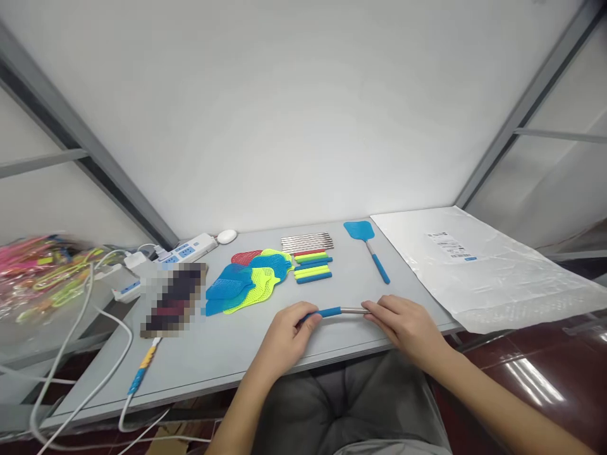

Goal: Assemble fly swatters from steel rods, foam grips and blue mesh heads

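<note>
Over the front of the table, my left hand (290,333) is closed on a blue handle grip (329,312). A silver metal rod (353,310) runs out of the grip's right end, and the fingers of my right hand (403,322) are closed on that rod. Beyond my hands lie blue, yellow and red perforated fly swatter heads (260,284) in an overlapping pile. To their right are several blue and yellow grips (313,272) in a stack, with a row of silver rods (307,242) behind them. A whole blue fly swatter (360,231) rests farther right.
A white packing bag with a label (417,246) covers the table's right end and overhangs its edge. At left are a pixelated device (175,300) with a cable, white power strips (190,248), a white oval object (226,236) and bagged colourful items (42,278).
</note>
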`<state>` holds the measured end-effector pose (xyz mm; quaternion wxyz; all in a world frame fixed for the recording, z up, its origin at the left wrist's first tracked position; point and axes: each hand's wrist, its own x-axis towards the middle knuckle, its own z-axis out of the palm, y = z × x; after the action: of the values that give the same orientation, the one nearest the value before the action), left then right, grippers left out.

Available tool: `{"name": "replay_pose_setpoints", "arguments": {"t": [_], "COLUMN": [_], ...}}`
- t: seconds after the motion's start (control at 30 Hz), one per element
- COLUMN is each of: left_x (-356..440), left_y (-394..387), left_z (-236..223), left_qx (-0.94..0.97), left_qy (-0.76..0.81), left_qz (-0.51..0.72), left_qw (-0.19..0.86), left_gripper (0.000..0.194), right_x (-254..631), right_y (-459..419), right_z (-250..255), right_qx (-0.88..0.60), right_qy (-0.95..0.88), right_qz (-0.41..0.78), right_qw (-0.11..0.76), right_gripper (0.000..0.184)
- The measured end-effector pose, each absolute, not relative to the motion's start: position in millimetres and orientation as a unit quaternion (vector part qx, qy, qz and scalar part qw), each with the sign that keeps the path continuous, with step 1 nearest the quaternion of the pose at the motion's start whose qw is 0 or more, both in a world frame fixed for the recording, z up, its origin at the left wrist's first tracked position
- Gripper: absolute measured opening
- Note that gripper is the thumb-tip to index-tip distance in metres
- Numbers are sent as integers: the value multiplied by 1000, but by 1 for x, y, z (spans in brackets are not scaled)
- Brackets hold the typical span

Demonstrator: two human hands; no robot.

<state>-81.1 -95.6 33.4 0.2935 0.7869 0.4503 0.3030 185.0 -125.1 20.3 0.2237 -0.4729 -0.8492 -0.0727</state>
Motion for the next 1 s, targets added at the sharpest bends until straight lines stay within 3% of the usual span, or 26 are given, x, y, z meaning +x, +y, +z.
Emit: {"name": "replay_pose_setpoints", "arguments": {"t": [0.3,0.63,0.83,1.0], "left_x": [-71,-63,-72,-76], "left_y": [-100,-109,-102,-85], "left_z": [37,36,33,28], "left_qx": [808,799,708,476], "left_qy": [436,456,459,412], "left_qz": [262,261,354,507], "left_qw": [298,291,403,589], "left_gripper": [28,27,28,50], "right_x": [178,160,187,176], "right_y": [-122,-108,-109,-110], "right_z": [32,29,18,7], "right_qx": [-422,-426,-442,-422], "right_qy": [-888,-887,-883,-892], "right_qz": [-100,-70,-32,-4], "right_qw": [151,162,157,163], "right_gripper": [21,21,20,23]}}
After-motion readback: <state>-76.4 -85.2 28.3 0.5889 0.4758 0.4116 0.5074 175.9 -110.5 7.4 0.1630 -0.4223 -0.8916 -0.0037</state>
